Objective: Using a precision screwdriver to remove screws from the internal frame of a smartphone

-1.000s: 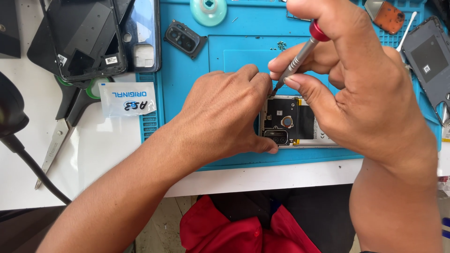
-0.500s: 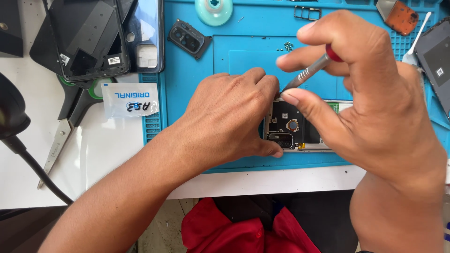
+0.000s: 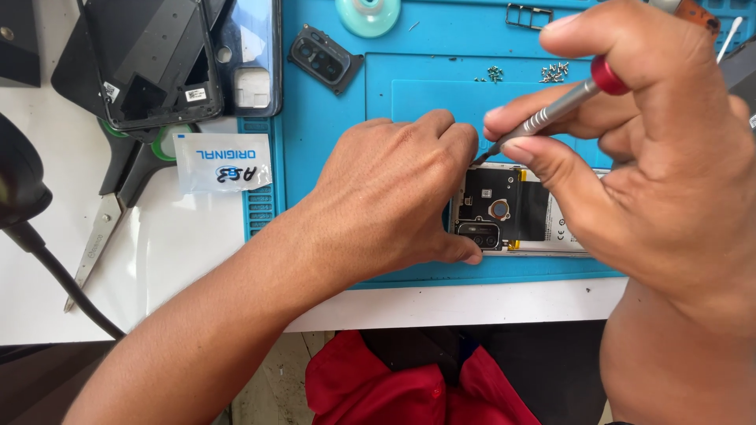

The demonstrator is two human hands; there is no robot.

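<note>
We are pinching a screwdriver [image 3: 551,114] in our right hand [image 3: 638,149], its tip touching the top edge of an opened phone [image 3: 504,208] lying on the blue mat [image 3: 331,118]. Our left hand [image 3: 394,197] is lying flat, fingers spread, pressing the phone's left end, grasping nothing. Loose screws [image 3: 551,72] are lying just above. Scissors [image 3: 102,224] are resting on the bench [image 3: 173,267].

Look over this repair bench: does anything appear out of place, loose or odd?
Yes. Tiny screws lie scattered loose on the blue mat, not in a tray. The opened phone sits near the mat's front edge, its back cover off to the side. Scissors lie half under that cover.
</note>
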